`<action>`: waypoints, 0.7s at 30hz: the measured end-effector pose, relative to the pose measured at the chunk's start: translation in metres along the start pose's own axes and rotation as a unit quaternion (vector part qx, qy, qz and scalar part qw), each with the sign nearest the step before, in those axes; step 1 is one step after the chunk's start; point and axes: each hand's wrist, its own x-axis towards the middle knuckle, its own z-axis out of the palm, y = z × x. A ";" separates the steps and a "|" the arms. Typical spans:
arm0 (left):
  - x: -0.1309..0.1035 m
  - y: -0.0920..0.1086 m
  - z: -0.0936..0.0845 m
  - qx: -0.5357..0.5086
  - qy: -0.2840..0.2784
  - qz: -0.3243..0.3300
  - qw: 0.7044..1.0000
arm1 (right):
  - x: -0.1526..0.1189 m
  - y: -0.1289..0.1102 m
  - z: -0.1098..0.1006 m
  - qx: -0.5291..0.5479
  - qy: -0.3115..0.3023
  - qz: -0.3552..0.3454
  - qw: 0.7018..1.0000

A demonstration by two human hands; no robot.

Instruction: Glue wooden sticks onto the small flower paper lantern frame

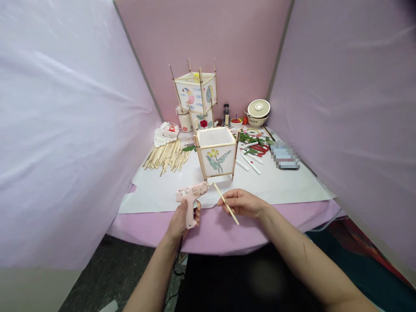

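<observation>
My left hand [178,221] is wrapped round the handle of a pink hot glue gun [191,195], whose nozzle points right. Between the fingertips of my right hand [242,202] is a thin pale wooden stick [230,211], slanting up to the left. The stick's upper end is at the nozzle tip; whether they touch I cannot tell. Just behind stands a square lantern [217,160] with white panels, wooden edge sticks and a yellow flower picture on its front. Its top is open.
Many loose sticks [167,156] lie in a pile at left. A taller lantern [195,93] stands at the back. White glue sticks [250,164], red-handled scissors [260,150], green leaves [248,138], a phone [285,156] and a lidded bowl [258,113] are at right. A cord [177,260] hangs below the gun.
</observation>
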 end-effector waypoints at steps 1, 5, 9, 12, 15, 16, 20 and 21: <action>0.000 0.000 0.000 0.000 0.001 -0.001 1.000 | 0.000 0.000 0.000 -0.001 0.000 0.000 1.000; -0.001 0.000 0.001 0.000 0.010 -0.003 1.000 | 0.000 0.000 0.000 -0.004 0.001 0.000 1.000; 0.000 0.000 0.002 -0.003 0.016 0.000 1.000 | 0.000 0.000 0.001 -0.002 0.001 -0.002 1.000; -0.001 0.001 0.002 -0.002 0.014 0.002 1.000 | 0.000 0.000 0.001 0.001 -0.002 -0.004 1.000; -0.001 0.000 0.002 -0.003 0.014 -0.001 1.000 | 0.000 0.001 0.000 0.001 -0.011 -0.006 1.000; 0.000 0.000 0.001 -0.003 0.014 -0.001 1.000 | 0.000 0.001 -0.001 0.000 -0.017 -0.006 1.000; 0.001 0.000 -0.001 -0.003 -0.001 -0.004 1.000 | -0.001 0.002 -0.003 -0.005 -0.046 -0.003 0.999; 0.001 0.000 -0.001 -0.003 -0.009 -0.004 1.000 | -0.001 0.003 -0.003 -0.005 -0.054 -0.006 0.999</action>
